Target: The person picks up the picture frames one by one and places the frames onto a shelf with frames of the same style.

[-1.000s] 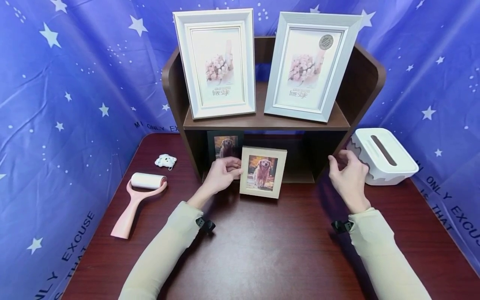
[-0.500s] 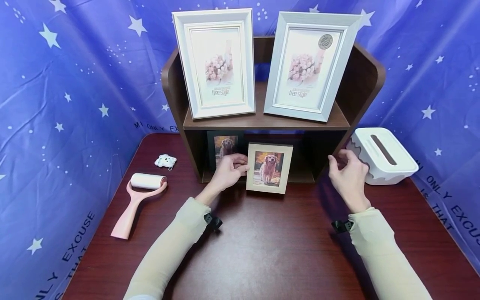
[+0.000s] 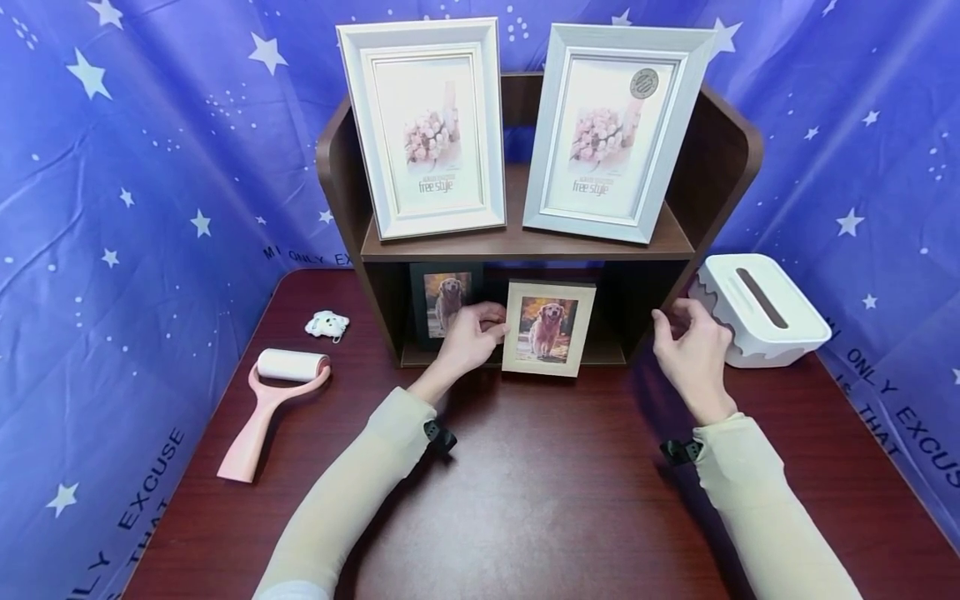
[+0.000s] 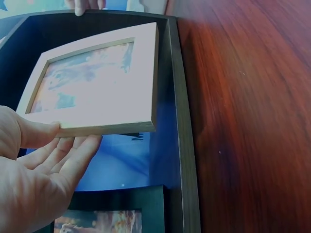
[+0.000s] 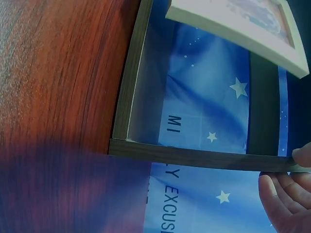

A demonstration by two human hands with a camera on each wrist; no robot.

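Observation:
My left hand (image 3: 468, 342) pinches the left edge of a cream photo frame (image 3: 550, 329) with a dog picture. This frame is held upright at the opening of the lower compartment of a dark brown shelf (image 3: 517, 245). In the left wrist view, the thumb lies on the front of the frame (image 4: 141, 82) and the fingers sit behind it. My right hand (image 3: 693, 354) grips the shelf's right side panel; in the right wrist view, the thumb is inside the panel (image 5: 204, 159) and the fingers outside. A dark green photo frame (image 3: 417, 312) stands inside the lower compartment, at its left.
A white photo frame (image 3: 491, 125) and a grey-blue one (image 3: 671, 142) lean on the upper shelf. To the right stands a white tissue box (image 3: 783, 321). A pink-handled lint roller (image 3: 258, 425) and a small white figurine (image 3: 327, 325) lie at left on the table (image 3: 525, 500).
My left hand has carried the cream frame to the right and back, towards the lower compartment. The right hand has kept its place at the side panel.

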